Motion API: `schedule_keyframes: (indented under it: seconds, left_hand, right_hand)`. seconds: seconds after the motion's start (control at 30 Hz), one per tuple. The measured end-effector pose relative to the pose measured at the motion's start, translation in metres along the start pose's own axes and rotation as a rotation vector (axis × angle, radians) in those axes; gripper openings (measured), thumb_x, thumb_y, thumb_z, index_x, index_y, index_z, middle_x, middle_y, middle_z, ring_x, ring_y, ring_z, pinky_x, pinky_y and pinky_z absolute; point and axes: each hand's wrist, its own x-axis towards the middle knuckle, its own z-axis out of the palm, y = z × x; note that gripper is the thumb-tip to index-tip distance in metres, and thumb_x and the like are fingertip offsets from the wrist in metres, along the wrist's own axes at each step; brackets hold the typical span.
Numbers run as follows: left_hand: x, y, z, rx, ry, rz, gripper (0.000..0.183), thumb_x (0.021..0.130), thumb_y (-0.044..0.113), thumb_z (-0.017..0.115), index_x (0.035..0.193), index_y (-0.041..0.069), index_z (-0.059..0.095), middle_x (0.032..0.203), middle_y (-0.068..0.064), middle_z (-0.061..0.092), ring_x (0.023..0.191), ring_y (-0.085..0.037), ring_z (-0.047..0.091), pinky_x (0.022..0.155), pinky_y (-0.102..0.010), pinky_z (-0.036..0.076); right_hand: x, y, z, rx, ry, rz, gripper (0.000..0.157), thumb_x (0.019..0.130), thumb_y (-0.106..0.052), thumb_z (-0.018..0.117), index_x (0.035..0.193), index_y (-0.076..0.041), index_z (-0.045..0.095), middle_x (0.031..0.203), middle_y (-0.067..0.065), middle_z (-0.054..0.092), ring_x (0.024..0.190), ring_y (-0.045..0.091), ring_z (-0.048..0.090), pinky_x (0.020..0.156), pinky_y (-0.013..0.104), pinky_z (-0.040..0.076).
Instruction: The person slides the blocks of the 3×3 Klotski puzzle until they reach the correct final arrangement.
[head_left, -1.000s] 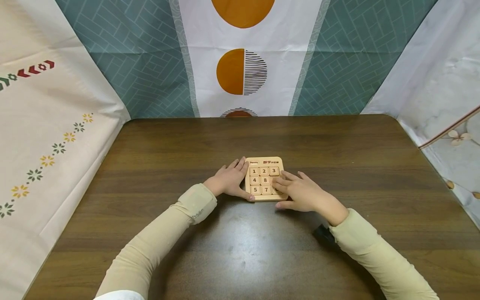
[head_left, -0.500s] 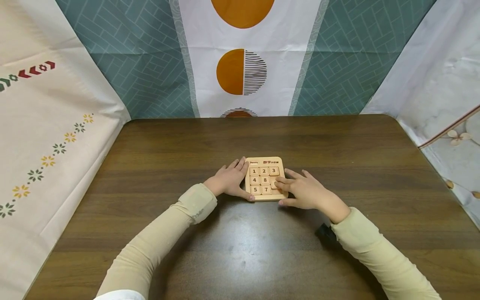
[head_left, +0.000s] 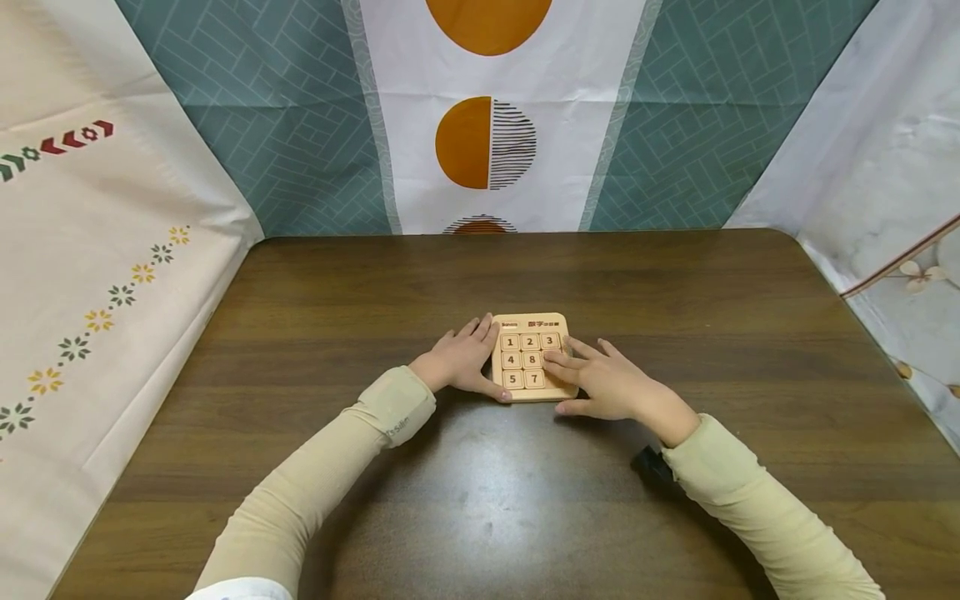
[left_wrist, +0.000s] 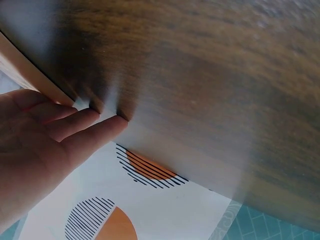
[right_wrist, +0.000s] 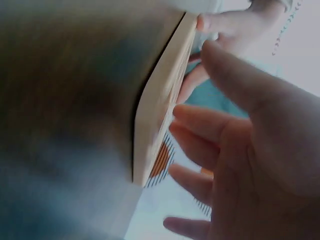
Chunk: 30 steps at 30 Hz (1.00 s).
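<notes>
A square wooden number puzzle [head_left: 536,396] lies flat on the table. Its top row reads 1, 2, 3; tiles 4 and 8 [head_left: 532,360] sit in the middle row, 5 and 7 [head_left: 534,379] in the bottom row. The bottom right slot shows bare wood. With fingers spread straight, my left hand [head_left: 463,360] rests along the board's left side, thumb at its lower left corner. My right hand [head_left: 611,387] reaches over the right side, fingertips on the middle row's right place, hiding the tile there. Edge-on, the board [right_wrist: 155,107] appears in the right wrist view.
The brown wooden table [head_left: 360,300] reaches all round the board. A small dark object [head_left: 651,465] shows under my right wrist. Patterned cloth [head_left: 300,125] hangs behind the far edge, and pale cloths [head_left: 90,250] flank both sides.
The tile at the bottom right, partly showing a 6, has slid up to the middle row's right place under my right fingertips. My left hand stays put.
</notes>
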Motion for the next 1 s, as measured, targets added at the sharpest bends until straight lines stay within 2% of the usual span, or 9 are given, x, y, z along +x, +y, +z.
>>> schedule_keyframes:
  seconds: [0.2,0.7,0.87,1.0]
  left_hand:
    - [0.0,0.0,0.0,-0.01,0.005,0.005,0.12,0.067,0.075,0.056,0.146,0.002,0.002,0.151,-0.016,-0.002,0.137,-0.031,0.008,0.102,-0.052,0.022]
    - [0.0,-0.001,0.0,-0.019,0.006,0.009,0.121,0.066,0.075,0.056,0.146,0.002,0.002,0.151,-0.016,-0.002,0.137,-0.031,0.007,0.102,-0.053,0.022]
    - [-0.001,-0.001,0.0,-0.02,0.005,0.008,0.12,0.067,0.074,0.056,0.146,0.002,0.002,0.151,-0.016,-0.002,0.137,-0.031,0.007,0.103,-0.053,0.021]
    - [-0.001,-0.001,-0.001,-0.025,0.005,0.007,0.12,0.067,0.074,0.057,0.146,0.001,0.002,0.15,-0.017,-0.002,0.137,-0.031,0.007,0.102,-0.053,0.022]
  right_hand:
    - [-0.002,-0.009,0.002,0.008,-0.032,-0.077,0.067,0.084,-0.048,0.058,0.14,-0.015,0.039,0.144,0.004,0.035,0.136,0.03,0.017,0.099,0.062,0.016]
    - [-0.017,0.005,0.0,0.031,-0.018,-0.048,0.061,0.084,-0.045,0.059,0.134,-0.011,0.048,0.14,0.003,0.041,0.134,0.033,0.021,0.097,0.063,0.018]
    - [-0.01,-0.004,-0.001,0.003,0.012,-0.087,0.062,0.085,-0.045,0.059,0.134,-0.011,0.047,0.14,0.005,0.041,0.133,0.033,0.023,0.097,0.062,0.02]
    - [0.002,-0.018,-0.001,0.01,0.005,-0.136,0.065,0.085,-0.047,0.058,0.138,-0.012,0.043,0.142,0.005,0.037,0.134,0.032,0.022,0.098,0.062,0.019]
